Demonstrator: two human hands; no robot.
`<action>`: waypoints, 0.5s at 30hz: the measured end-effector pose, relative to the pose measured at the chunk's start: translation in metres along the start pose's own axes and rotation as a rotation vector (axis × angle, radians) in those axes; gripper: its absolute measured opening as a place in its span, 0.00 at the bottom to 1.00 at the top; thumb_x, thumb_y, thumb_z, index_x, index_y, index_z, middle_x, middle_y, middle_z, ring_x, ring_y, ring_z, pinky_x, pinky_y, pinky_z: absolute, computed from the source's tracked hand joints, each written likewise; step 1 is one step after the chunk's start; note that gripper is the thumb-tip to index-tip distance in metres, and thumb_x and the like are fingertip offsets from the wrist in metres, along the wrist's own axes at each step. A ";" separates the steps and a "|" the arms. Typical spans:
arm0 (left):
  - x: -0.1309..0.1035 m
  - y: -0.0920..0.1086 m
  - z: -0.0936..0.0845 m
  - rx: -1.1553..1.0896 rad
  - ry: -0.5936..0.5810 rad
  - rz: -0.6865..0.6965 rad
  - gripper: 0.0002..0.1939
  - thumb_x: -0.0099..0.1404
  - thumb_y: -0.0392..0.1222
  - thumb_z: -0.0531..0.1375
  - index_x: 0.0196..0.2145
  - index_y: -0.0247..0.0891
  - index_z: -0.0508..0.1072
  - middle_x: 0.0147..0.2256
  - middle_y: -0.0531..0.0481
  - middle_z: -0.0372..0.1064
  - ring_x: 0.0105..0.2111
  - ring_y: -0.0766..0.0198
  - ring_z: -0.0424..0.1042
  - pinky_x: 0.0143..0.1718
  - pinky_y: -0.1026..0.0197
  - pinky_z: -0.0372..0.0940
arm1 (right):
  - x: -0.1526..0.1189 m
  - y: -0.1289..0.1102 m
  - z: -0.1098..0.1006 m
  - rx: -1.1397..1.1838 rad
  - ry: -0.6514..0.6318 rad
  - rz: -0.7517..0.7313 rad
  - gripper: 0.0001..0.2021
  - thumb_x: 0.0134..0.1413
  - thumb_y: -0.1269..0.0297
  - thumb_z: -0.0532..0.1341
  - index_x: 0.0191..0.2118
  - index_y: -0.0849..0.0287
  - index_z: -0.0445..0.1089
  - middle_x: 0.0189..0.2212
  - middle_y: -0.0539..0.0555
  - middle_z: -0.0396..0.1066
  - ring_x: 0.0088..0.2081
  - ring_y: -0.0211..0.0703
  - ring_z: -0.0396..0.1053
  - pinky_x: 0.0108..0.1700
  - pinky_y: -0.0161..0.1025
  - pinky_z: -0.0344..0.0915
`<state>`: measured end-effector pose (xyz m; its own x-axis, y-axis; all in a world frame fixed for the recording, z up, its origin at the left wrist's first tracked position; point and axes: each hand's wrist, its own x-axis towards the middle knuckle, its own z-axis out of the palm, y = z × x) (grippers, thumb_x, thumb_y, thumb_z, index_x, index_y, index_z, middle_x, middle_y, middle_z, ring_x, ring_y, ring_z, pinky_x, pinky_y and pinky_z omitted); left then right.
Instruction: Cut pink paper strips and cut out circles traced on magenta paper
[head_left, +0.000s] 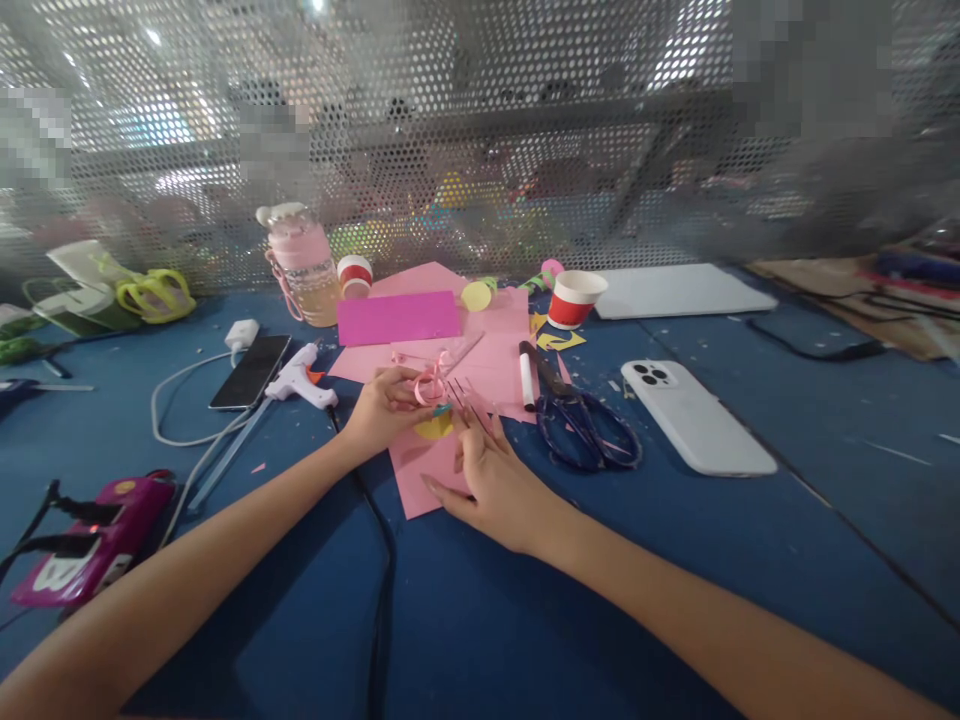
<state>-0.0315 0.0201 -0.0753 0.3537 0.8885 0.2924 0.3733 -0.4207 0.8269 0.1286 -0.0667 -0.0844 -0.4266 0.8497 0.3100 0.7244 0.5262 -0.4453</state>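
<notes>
Pink paper sheets (499, 360) lie in the middle of the blue table, with a magenta strip (397, 318) on top. My left hand (384, 412) is closed, its fingertips pinching a curled pink paper piece (430, 386) above the sheets. Just right of it, my right hand (491, 475) has its thumb spread away from the fingers; its fingertips are by thin dark sticks whose hold I cannot make out. Between the hands are a yellow round piece (435, 428) and a small teal bit (442, 410).
Blue-handled scissors (589, 430), a marker (527, 380) and a white phone (697, 420) lie right. On the left are a glue gun (300, 380), black phone (251, 372) and magenta power strip (97, 540). Paper cups (574, 300) and a bottle (304, 265) stand behind.
</notes>
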 end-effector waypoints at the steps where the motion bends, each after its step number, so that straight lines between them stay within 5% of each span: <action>1: 0.000 0.000 0.000 -0.009 0.000 -0.004 0.10 0.46 0.43 0.66 0.27 0.38 0.73 0.25 0.49 0.73 0.30 0.62 0.72 0.29 0.62 0.67 | 0.000 0.000 -0.001 0.011 0.010 -0.004 0.25 0.54 0.54 0.51 0.52 0.69 0.53 0.40 0.69 0.67 0.58 0.62 0.51 0.55 0.63 0.49; 5: 0.000 -0.002 0.000 -0.028 0.035 -0.016 0.11 0.45 0.43 0.67 0.27 0.37 0.73 0.27 0.48 0.73 0.31 0.62 0.72 0.30 0.62 0.66 | 0.004 0.003 -0.009 0.126 0.131 0.088 0.13 0.53 0.56 0.50 0.40 0.61 0.55 0.35 0.66 0.69 0.44 0.56 0.68 0.43 0.53 0.66; 10: 0.000 -0.006 0.000 0.017 0.111 0.001 0.14 0.42 0.42 0.67 0.29 0.37 0.73 0.34 0.46 0.73 0.35 0.61 0.70 0.37 0.60 0.65 | 0.016 0.033 -0.031 0.178 0.530 0.277 0.09 0.52 0.57 0.51 0.33 0.56 0.52 0.28 0.59 0.69 0.29 0.47 0.70 0.31 0.44 0.68; 15: 0.001 -0.011 -0.003 0.038 0.081 -0.015 0.15 0.41 0.39 0.68 0.30 0.37 0.72 0.25 0.50 0.73 0.35 0.59 0.70 0.38 0.58 0.65 | 0.050 0.103 -0.056 0.109 0.846 0.521 0.14 0.42 0.61 0.58 0.33 0.57 0.52 0.32 0.57 0.66 0.38 0.51 0.68 0.40 0.48 0.65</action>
<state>-0.0377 0.0258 -0.0826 0.2774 0.9061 0.3193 0.4106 -0.4123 0.8133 0.2124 0.0285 -0.0677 0.4871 0.6931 0.5314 0.6396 0.1313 -0.7574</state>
